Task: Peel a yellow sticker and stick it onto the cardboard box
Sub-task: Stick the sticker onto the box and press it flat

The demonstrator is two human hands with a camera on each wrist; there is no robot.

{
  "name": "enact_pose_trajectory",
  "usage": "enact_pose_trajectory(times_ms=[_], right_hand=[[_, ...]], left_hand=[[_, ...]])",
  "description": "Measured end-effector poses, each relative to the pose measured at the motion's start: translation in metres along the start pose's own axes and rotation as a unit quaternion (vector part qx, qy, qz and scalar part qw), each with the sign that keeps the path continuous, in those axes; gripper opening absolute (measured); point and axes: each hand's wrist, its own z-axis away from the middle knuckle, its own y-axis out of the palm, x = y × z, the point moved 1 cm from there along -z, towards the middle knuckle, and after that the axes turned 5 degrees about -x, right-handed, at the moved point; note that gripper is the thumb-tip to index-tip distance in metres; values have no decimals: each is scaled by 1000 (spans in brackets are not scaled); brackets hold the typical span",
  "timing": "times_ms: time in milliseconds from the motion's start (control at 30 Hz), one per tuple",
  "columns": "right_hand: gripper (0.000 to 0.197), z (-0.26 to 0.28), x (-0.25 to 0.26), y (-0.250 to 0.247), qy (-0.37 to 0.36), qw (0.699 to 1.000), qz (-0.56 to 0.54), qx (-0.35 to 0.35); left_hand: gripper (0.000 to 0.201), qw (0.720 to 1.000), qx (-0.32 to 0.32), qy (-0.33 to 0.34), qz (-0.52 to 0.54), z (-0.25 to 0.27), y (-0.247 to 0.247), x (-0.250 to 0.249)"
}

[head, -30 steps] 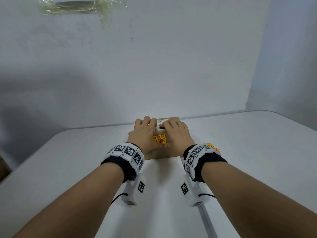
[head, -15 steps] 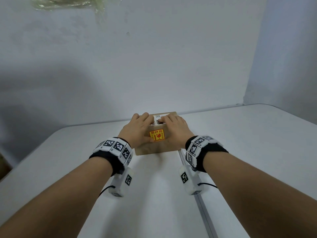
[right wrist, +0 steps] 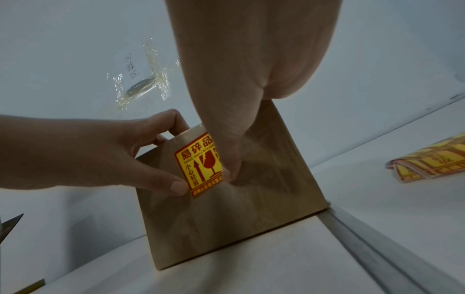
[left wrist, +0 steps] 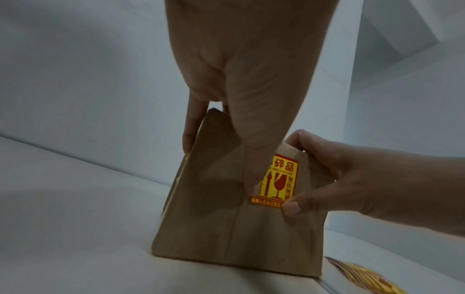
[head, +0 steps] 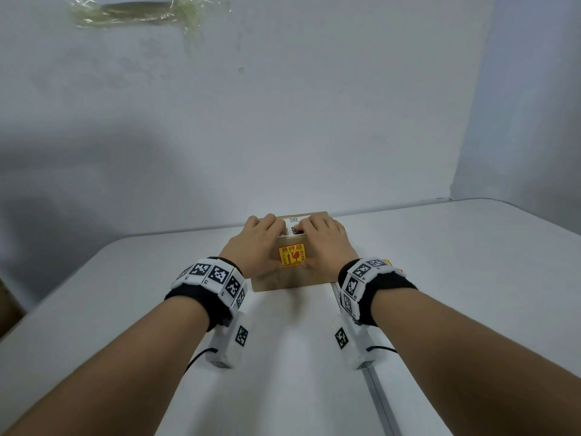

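Note:
A brown cardboard box (head: 292, 280) stands on the white table (head: 471, 262) near the wall. A yellow sticker (head: 291, 255) with red print lies flat on its near face. My left hand (head: 254, 243) grips the box's left part, fingers over the top and thumb (left wrist: 256, 159) pressing the sticker's (left wrist: 279, 179) left edge. My right hand (head: 325, 243) grips the right part, with its thumb (right wrist: 231, 153) on the sticker's (right wrist: 198, 165) right edge. The fingers partly cover a white label (head: 294, 221) on top of the box.
A stack of yellow sticker sheets (right wrist: 432, 163) lies on the table to the right of the box, mostly hidden behind my right wrist in the head view. A metal seam (right wrist: 377, 248) runs along the table. Clear tape (head: 151, 11) is stuck on the wall.
Both hands keep their hold on the box with thumbs at the sticker. Only the head view has shifted slightly.

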Motion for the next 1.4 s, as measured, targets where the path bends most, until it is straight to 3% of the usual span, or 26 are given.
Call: enact_pose_trajectory(times_ms=[400, 567, 700, 800, 867, 967, 1033, 1133, 1233, 1400], right_hand=[[61, 2, -3, -11, 2, 997, -49, 53], [64, 2, -5, -9, 14, 996, -72, 53], [59, 4, -4, -15, 18, 992, -106, 63], [69, 6, -8, -22, 35, 982, -170, 69], [78, 9, -17, -26, 118, 961, -243, 58], [83, 10, -25, -27, 254, 888, -371, 97], [75, 9, -26, -28, 286, 849, -428, 116], [57, 9, -23, -37, 289, 834, -465, 69], [59, 7, -19, -45, 293, 847, -442, 29], [76, 9, -5, -52, 306, 916, -249, 67]], left_hand=[[70, 999, -1, -36, -37, -7, 8, -11], [75, 999, 12, -21, -49, -6, 7, -7], [76, 999, 24, -18, -18, -4, -1, -3], [72, 999, 19, -24, 24, -1, -6, 1], [68, 998, 16, -39, 55, -2, -11, 5], [59, 993, 26, -66, 96, -4, -19, 8], [54, 988, 29, -82, 130, -5, -23, 9], [50, 980, 19, -101, 168, -3, -32, 9], [48, 967, 1, -123, 223, 2, -41, 8], [58, 946, -17, -150, 286, 12, -46, 0]])
